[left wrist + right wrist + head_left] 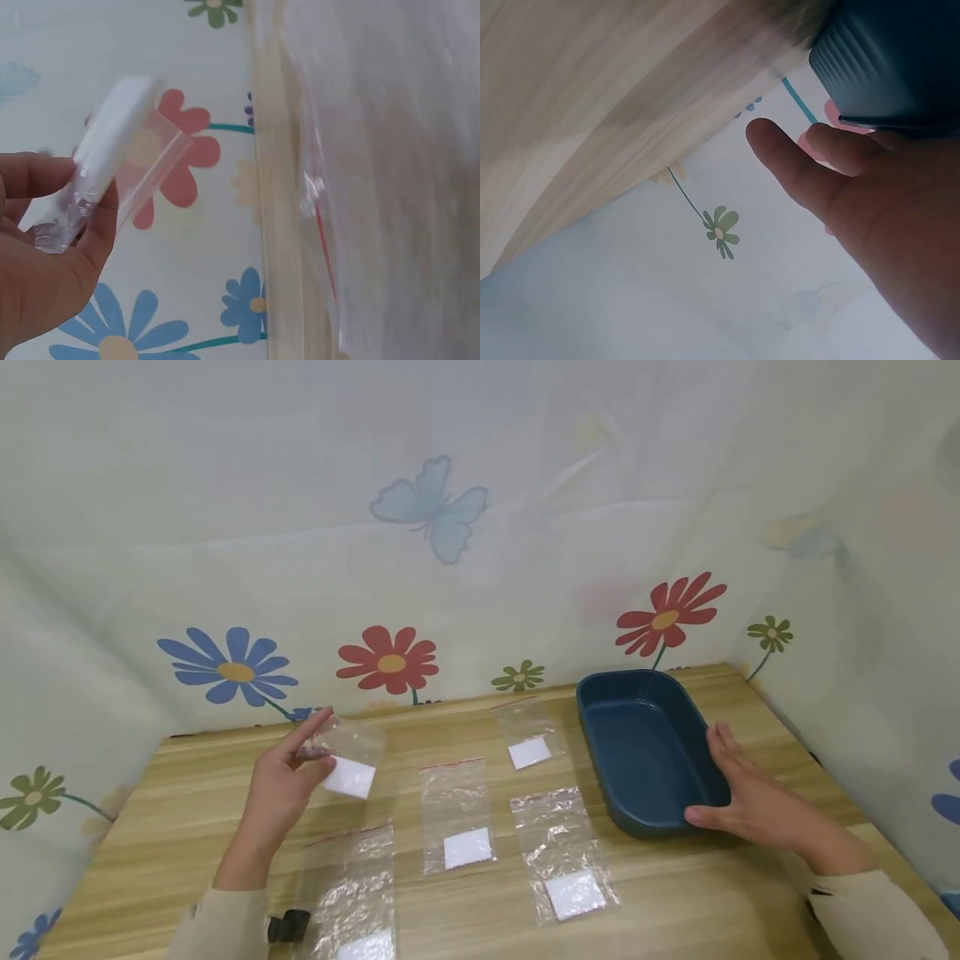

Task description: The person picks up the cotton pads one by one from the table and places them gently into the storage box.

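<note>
In the head view my left hand [283, 781] pinches a small clear zip bag [360, 739] with a white card in it, held above the table. The left wrist view shows this bag's white card [112, 127] between thumb and fingers. On the right, my right hand [757, 797] touches a dark blue rectangular dish [648, 760]. Its thumb lies at the near rim and its fingers along the right side. From the right wrist, the fingers look fairly straight beside the dish's outer wall [892, 67]; the thumb is hidden there.
Several more clear bags with white cards lie on the wooden table: one at the back [530, 752], one in the middle [453, 802], one front right [573, 893] and one front left [356, 881]. A black object [288, 927] sits by the left sleeve. Flower-printed cloth [450, 610] stands behind.
</note>
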{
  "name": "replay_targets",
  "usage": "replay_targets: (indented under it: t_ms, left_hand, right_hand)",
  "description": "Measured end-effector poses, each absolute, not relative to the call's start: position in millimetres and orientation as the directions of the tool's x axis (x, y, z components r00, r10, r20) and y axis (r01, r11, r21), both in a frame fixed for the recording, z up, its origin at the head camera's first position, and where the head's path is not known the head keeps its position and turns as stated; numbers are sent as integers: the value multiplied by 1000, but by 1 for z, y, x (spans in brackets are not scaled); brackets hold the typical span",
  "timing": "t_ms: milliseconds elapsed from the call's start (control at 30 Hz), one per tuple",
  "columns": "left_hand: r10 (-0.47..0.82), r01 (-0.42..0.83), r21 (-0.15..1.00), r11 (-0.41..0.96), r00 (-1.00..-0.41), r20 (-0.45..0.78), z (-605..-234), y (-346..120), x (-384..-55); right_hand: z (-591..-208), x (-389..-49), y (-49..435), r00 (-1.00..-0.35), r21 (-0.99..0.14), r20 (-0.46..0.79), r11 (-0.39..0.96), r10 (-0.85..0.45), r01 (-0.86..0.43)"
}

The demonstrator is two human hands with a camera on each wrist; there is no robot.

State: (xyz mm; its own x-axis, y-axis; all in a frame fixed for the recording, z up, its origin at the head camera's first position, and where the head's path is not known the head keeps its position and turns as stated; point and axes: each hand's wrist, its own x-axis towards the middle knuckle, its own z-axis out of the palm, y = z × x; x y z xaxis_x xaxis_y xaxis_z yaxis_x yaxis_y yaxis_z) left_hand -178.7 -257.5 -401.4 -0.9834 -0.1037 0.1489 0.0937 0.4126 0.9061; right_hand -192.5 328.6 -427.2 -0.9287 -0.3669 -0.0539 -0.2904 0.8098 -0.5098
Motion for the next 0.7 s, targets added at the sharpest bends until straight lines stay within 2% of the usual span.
replay_targets:
  t_ms: [200, 333, 467, 700]
  left_hand:
    - [-22, 93, 904, 417, -993, 113, -398, -248, -168]
    - [81, 112, 913, 393, -993, 87, -394, -243, -168]
    - [188, 126, 927, 353, -980, 62, -384, -232, -171]
    - [301, 168, 943, 287, -951, 77, -370, -196, -181]
  right_hand:
    - [-424, -193, 324, -929, -512, -61, 811, -364, -284]
    - [-423, -192, 323, -934, -518, -76, 814, -349, -262]
    - [-422, -191, 323, -940, -513, -85, 823, -329, -242]
    - [-421, -190, 322, -941, -518, -73, 819, -329, -246]
